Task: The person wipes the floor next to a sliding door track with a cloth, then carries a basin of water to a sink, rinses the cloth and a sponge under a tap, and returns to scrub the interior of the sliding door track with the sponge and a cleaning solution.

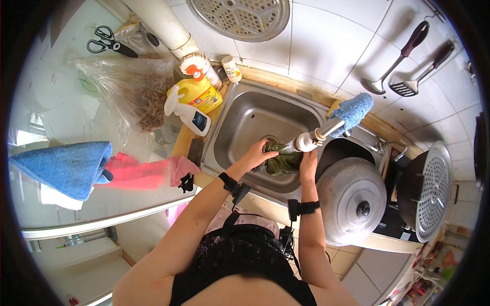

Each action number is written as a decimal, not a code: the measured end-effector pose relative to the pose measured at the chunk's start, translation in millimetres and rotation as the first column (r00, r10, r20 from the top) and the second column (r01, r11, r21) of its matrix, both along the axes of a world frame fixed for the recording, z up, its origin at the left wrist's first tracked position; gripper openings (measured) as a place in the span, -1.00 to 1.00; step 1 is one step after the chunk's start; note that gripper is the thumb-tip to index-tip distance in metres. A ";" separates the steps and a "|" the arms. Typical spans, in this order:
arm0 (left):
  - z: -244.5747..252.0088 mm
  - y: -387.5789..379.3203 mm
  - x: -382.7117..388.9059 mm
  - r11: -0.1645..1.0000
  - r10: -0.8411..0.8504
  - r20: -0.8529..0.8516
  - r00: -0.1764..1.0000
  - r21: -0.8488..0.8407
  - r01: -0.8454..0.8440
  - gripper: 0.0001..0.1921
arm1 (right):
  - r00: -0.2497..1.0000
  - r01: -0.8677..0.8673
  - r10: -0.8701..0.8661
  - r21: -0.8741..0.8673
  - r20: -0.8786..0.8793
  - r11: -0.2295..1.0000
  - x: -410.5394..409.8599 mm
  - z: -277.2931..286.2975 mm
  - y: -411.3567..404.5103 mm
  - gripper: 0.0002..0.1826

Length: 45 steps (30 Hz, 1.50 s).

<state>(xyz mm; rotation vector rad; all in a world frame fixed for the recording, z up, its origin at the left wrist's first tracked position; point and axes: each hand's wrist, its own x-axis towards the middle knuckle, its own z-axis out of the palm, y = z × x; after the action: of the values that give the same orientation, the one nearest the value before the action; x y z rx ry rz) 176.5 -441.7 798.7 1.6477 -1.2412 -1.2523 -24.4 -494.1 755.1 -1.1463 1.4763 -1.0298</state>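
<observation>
A wet, dark green cloth-like or leafy bundle (281,162) is held low in the stainless steel sink (239,130). At its left end, my left hand (258,155) grips it with thumb and fingers. My right hand (308,166) is at its right end, the fingers partly hidden behind the faucet head. Water runs from the white faucet nozzle (306,142) onto the green bundle. A blue towelling wrap (353,113) covers the faucet's upper pipe. Part of the drain (270,138) shows just beyond my left hand.
Left of the sink stand a white spray bottle (189,116) and a yellow detergent jug (199,93). A plastic bag of dried stalks (153,99), scissors (111,44) and a blue cloth (72,164) lie on the glass counter. A large metal lid (350,202) stands close beside my right forearm.
</observation>
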 end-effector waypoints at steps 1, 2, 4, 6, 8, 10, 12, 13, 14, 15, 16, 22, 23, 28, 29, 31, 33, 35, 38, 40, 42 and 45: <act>-2.2 -0.4 2.1 1.000 0.001 -0.001 1.000 -0.002 -0.001 -0.47 | 0.998 -0.036 0.036 0.007 -0.055 0.999 0.2 -1.7 -1.0 -0.75; -5.5 -1.4 4.7 1.000 0.004 0.077 0.997 0.013 -0.005 -0.49 | 0.991 -0.071 0.072 0.016 -0.110 0.997 0.7 -3.3 -1.8 -0.73; -6.1 0.8 8.1 0.999 0.017 0.159 0.987 0.029 -0.022 -0.51 | 0.998 -0.064 0.062 0.066 0.027 0.996 4.0 2.6 -1.1 -0.71; -7.2 -0.3 5.8 0.996 0.068 0.380 0.922 -0.080 -0.041 -0.54 | 0.954 -0.075 0.016 0.186 0.300 0.980 3.5 2.0 -3.1 -0.64; -10.1 -0.7 2.5 0.988 0.115 0.368 0.923 -0.141 -0.067 -0.55 | 0.877 -0.080 -0.010 0.168 0.480 0.983 1.7 -4.0 -1.1 -0.65; -24.1 1.1 -1.4 0.976 0.160 0.354 0.921 -0.199 -0.093 -0.55 | 0.753 -0.081 -0.023 0.126 0.658 0.989 4.1 2.4 1.3 -0.65; -49.5 6.7 -4.5 0.973 0.229 0.511 0.829 -0.155 -0.173 -0.60 | 0.853 -0.076 0.041 0.046 0.521 0.996 17.9 19.4 6.3 -0.65; -68.3 9.8 -0.3 0.973 0.227 0.510 0.830 -0.156 -0.170 -0.60 | 0.927 -0.082 0.091 -0.040 0.363 0.996 24.9 26.7 8.4 -0.65; -89.2 11.3 6.7 0.985 0.128 0.305 0.944 0.074 -0.158 -0.60 | 0.938 -0.136 0.161 -0.103 0.308 0.985 30.0 22.0 9.0 -0.68; -104.9 13.5 12.0 0.951 0.070 0.065 0.995 0.295 -0.087 -0.59 | 0.967 -0.219 0.232 -0.116 0.108 0.969 33.4 25.9 11.0 -0.72; -111.6 17.1 11.7 0.952 0.065 0.064 0.996 0.296 -0.081 -0.59 | 0.964 -0.238 0.252 -0.144 0.086 0.960 38.0 33.2 16.4 -0.75; -41.1 15.5 -6.3 0.887 0.454 -0.846 0.280 0.458 -0.054 -0.59 | 0.731 -0.658 0.657 -0.447 -0.186 0.606 37.3 73.7 44.1 -0.82; -41.3 17.6 -2.9 0.885 0.458 -0.843 0.281 0.461 -0.061 -0.59 | 0.728 -0.660 0.662 -0.447 -0.181 0.603 37.0 75.0 49.3 -0.82; -41.7 15.7 1.3 0.907 0.400 -0.839 0.369 0.421 -0.025 -0.56 | 0.871 -0.480 0.491 -0.201 0.005 0.854 18.9 22.9 63.1 -0.70; -41.9 15.0 1.3 0.913 0.381 -0.848 0.369 0.408 -0.006 -0.56 | 0.946 -0.304 0.296 0.044 0.132 0.952 16.4 8.0 63.8 -0.62; -38.8 18.5 -2.3 0.918 0.371 -0.834 0.409 0.395 -0.029 -0.53 | 0.956 -0.278 0.258 0.156 0.138 0.948 12.9 3.4 62.9 -0.49; -32.5 17.4 -5.8 0.905 0.394 -0.774 0.495 0.421 -0.062 -0.54 | 0.844 -0.537 0.511 0.260 0.166 0.802 5.7 4.1 58.4 -0.51; -23.5 13.9 -11.7 0.895 0.398 -0.723 0.565 0.440 -0.067 -0.55 | 0.833 -0.545 0.552 0.217 0.031 0.810 -5.5 -9.6 53.4 -0.54; -28.6 12.7 0.4 0.888 0.401 -0.625 0.670 0.445 -0.116 -0.58 | 0.813 -0.556 0.416 0.329 0.408 0.763 -4.2 23.2 39.1 -0.61; -26.9 11.9 -0.7 0.893 0.381 -0.596 0.707 0.435 -0.115 -0.59 | 0.775 -0.363 0.038 0.396 0.631 0.843 -9.1 29.0 34.6 -0.72; -21.9 17.3 2.7 0.893 0.381 -0.589 0.713 0.436 -0.116 -0.59 | 0.726 -0.316 -0.022 0.361 0.688 0.878 -10.9 16.5 31.7 -0.76; -19.8 20.2 11.9 0.893 0.388 -0.638 0.666 0.440 -0.099 -0.59 | 0.606 -0.277 -0.114 0.343 0.787 0.898 -14.3 6.4 28.4 -0.84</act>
<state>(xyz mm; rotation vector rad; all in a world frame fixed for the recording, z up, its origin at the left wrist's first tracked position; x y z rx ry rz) 188.4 -421.5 778.9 1.2737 -0.2819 -1.7822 -38.7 -465.7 761.5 -0.3073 0.8219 -0.8930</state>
